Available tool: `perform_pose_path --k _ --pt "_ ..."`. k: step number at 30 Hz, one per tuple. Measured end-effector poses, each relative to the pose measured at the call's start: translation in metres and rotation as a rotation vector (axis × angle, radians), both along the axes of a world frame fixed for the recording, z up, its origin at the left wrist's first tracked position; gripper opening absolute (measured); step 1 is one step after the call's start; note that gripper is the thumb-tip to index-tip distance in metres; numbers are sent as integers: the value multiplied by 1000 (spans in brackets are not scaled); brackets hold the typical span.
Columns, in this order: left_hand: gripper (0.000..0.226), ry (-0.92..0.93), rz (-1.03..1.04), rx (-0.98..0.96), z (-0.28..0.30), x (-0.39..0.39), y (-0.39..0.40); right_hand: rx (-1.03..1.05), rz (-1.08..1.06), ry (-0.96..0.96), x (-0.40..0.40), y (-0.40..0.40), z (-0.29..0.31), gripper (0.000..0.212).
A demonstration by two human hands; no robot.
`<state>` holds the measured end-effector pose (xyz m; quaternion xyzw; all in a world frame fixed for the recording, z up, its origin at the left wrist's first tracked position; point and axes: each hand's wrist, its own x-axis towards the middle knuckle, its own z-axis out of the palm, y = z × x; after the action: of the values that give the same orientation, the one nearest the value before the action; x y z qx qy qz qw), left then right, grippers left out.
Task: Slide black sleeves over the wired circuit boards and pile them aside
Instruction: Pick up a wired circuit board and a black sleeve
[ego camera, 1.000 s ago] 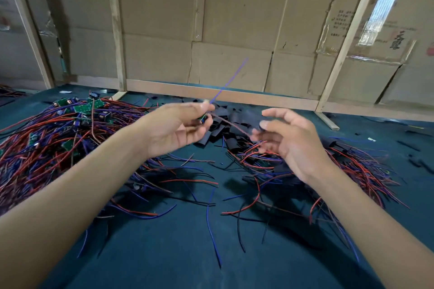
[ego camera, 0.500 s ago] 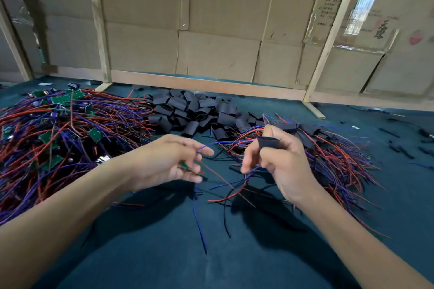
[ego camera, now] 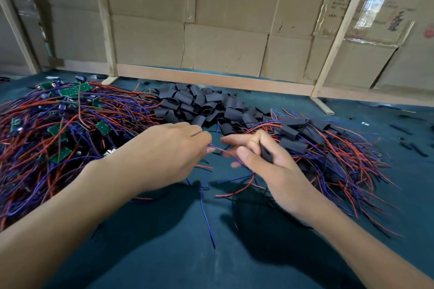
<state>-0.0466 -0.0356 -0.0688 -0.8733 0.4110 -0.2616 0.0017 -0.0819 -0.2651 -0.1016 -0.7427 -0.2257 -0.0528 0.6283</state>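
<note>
Since the earlier frame both hands are lowered toward the cloth, and the sleeve [ego camera: 266, 153] is carried down in the curled right hand [ego camera: 263, 159]. Red and blue wires [ego camera: 217, 148] are pinched by the left hand [ego camera: 169, 148]; its board is hidden. Ideally the wires are bunched and fed straight through the sleeve's mouth. Dark green cloth [ego camera: 187, 253] is backed by cardboard walls [ego camera: 223, 19].

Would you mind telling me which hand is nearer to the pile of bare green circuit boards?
Left. The left hand sits just right of the pile of bare green circuit boards; the right hand is farther right, beside the sleeved pile.
</note>
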Motion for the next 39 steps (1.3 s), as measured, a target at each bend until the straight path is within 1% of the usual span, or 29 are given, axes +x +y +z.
perform_pose_path --k 1,3,5,8,9,12,14,15,16,17,18,19,20,21,22,24,26,29,32,33,35,39 --pt "33 -19 -8 3 -2 -1 -2 19 48 47 -2 4 0 32" --pt "32 -7 11 11 -2 -1 -3 12 59 98 -4 7 1 38" --pt "41 18 31 -12 -4 2 -1 -27 16 117 -4 5 2 41" --pt "56 69 100 39 -3 8 4 -91 -32 99 -2 0 5 40" --pt "54 68 98 47 -4 9 4 -112 -40 81 -1 0 6 40" --pt "33 48 6 49 -5 4 0 -146 -55 50 -1 3 3 40" --pt "25 137 -135 32 -5 -1 -4 -152 -51 52 0 5 1 40" --pt "34 179 -206 21 -5 -4 -6 -164 -46 40 0 6 0 40" --pt "50 200 -271 0 -6 -6 -7 -171 -37 29 0 6 -1 40" --pt "61 206 -307 -36 -9 -5 -7 -169 -28 22 0 6 -1 40" --pt "65 218 -314 -87 -12 -4 -7 -161 -29 22 1 5 -1 39" --pt "63 246 -299 -133 -15 -3 -6 -155 -39 23 2 4 -1 38" --pt "56 268 -281 -175 -19 0 -6 -149 -55 25 3 1 -1 37" --pt "44 278 -272 -209 -21 2 -4 -144 -71 27 5 -1 -2 35" --pt "32 270 -271 -235 -23 5 -3 -142 -79 33 7 -4 -2 30" --pt "23 243 -272 -273 -26 6 -3 -199 -76 41 9 -8 -3 19" --pt "22 197 -261 -303 -28 6 -7 -320 -104 26 10 -11 -6 25" --pt "21 153 -208 -379 -24 7 -7 -537 -209 -46 12 -13 -9 31" --pt "21 107 -222 -316 -17 8 -3 -756 -317 -107 14 -14 -8 57" --pt "21 99 -237 -300 -16 7 -2 -788 -337 -114 14 -14 -7 63" --pt "20 88 -267 -286 -14 4 -5 -813 -349 -122 15 -12 -7 66" --pt "18 51 -299 -238 -16 -2 -11 -712 -320 -151 12 -9 -6 63"
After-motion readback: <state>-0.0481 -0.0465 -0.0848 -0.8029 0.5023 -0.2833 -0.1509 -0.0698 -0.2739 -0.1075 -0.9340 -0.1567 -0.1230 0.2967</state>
